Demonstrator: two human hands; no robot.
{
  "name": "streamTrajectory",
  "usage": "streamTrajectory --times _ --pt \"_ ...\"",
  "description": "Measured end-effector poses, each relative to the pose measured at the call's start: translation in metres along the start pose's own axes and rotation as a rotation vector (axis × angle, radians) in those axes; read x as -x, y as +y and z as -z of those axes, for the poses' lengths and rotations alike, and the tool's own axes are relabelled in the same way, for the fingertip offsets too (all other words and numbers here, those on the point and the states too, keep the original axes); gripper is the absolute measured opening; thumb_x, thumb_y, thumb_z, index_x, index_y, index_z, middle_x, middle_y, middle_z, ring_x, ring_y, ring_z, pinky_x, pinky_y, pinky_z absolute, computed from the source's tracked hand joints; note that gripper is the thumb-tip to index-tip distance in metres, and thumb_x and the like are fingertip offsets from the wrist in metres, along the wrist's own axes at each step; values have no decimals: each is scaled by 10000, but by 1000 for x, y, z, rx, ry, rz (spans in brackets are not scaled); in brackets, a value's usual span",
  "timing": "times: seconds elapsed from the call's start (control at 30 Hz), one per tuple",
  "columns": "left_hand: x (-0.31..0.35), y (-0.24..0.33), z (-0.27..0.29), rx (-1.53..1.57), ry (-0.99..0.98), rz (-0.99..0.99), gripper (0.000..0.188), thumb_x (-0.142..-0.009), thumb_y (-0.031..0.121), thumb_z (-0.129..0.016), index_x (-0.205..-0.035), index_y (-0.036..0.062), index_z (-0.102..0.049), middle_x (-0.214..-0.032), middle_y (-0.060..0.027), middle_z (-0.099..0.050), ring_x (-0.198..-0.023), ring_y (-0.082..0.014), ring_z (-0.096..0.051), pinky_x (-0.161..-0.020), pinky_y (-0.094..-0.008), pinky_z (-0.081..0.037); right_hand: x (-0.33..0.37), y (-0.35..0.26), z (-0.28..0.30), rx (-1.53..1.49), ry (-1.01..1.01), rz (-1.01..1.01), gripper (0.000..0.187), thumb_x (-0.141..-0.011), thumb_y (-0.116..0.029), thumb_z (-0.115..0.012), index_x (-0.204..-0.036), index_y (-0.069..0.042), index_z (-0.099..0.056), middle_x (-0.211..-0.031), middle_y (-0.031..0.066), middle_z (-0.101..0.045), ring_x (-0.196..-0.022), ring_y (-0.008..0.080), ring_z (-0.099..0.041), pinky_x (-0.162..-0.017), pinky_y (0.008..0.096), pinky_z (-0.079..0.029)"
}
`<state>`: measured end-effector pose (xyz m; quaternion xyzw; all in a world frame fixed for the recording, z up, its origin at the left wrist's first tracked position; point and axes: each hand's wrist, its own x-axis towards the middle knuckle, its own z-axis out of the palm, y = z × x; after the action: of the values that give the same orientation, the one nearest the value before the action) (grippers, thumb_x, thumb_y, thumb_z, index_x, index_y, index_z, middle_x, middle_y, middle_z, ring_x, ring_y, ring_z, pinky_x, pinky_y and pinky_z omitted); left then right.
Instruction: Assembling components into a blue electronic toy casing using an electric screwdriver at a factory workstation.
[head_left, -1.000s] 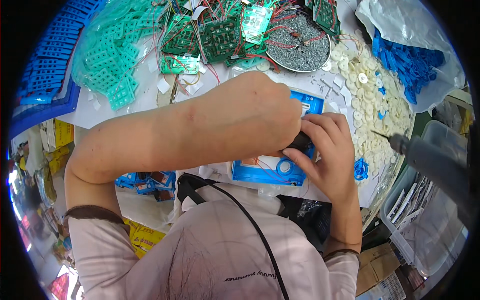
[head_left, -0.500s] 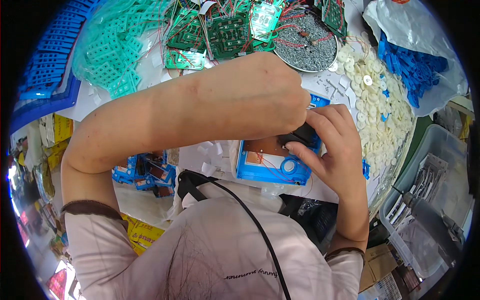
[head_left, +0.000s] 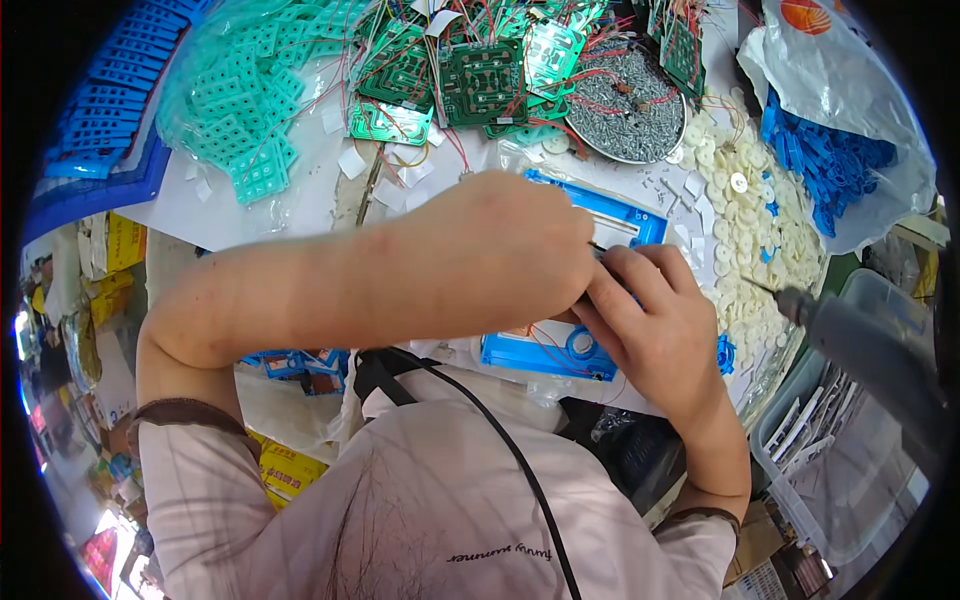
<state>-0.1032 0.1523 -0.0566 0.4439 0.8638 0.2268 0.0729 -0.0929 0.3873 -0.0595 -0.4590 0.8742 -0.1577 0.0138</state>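
Note:
A blue plastic casing [head_left: 600, 366] lies on the table in front of me, with a round ring and thin red wires at its near end. My left hand [head_left: 510, 250] is closed in a fist over its middle, and its fingertips are out of sight. My right hand [head_left: 655, 320] meets it from the right, its fingers curled and closed against the left fist. Between the two hands a little of a black part [head_left: 598, 248] shows; most of it is hidden. A brown board inside the casing is largely covered by the hands.
Green circuit boards [head_left: 480, 85] with red wires and a dish of screws [head_left: 630, 110] stand behind. White round pieces [head_left: 755, 215] are heaped at right, near a dark electric screwdriver [head_left: 850, 335]. Teal plastic pieces [head_left: 250, 100] and blue strips [head_left: 125, 75] lie left; a clear bin [head_left: 850, 510] stands lower right.
My left fist has moved left and nearer to me, uncovering the casing's far end. My right hand has closed in, hiding most of the black part. The electric screwdriver appears higher at right.

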Motion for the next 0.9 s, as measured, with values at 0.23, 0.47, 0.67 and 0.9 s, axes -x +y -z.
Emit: streamTrajectory --times 0.23,0.47,0.67,0.9 --pt "25 21 -27 101 259 203 318 -808 108 -699 -1092 -29 -665 -1000 -128 -651 -875 -292 -647 -719 -399 -527 -1 -21 2 214 -7 -1 458 -723 -114 -672 -1167 -2 -664 -1091 120 -661 -891 258 -642 -608 290 -567" --pt "7 -6 -22 284 176 289 132 -841 137 -704 -874 9 -695 -876 -124 -652 -815 -323 -640 -730 -415 -510 -7 -27 6 307 -31 47 427 -710 -114 -652 -1101 53 -682 -1007 171 -668 -839 254 -644 -685 303 -568" --pt "-1 -15 -17 357 89 322 138 -836 139 -705 -832 4 -680 -844 -134 -645 -808 -321 -637 -713 -419 -501 -7 -24 4 295 -2 81 407 -727 -122 -646 -1087 62 -695 -1015 186 -673 -853 267 -653 -698 310 -563" --pt "1 -16 -23 494 176 345 121 -824 112 -684 -802 -4 -656 -823 -136 -644 -746 -294 -628 -666 -397 -494 -8 -25 9 298 -40 91 405 -754 -135 -651 -1103 67 -693 -1010 199 -674 -861 286 -657 -690 331 -560"
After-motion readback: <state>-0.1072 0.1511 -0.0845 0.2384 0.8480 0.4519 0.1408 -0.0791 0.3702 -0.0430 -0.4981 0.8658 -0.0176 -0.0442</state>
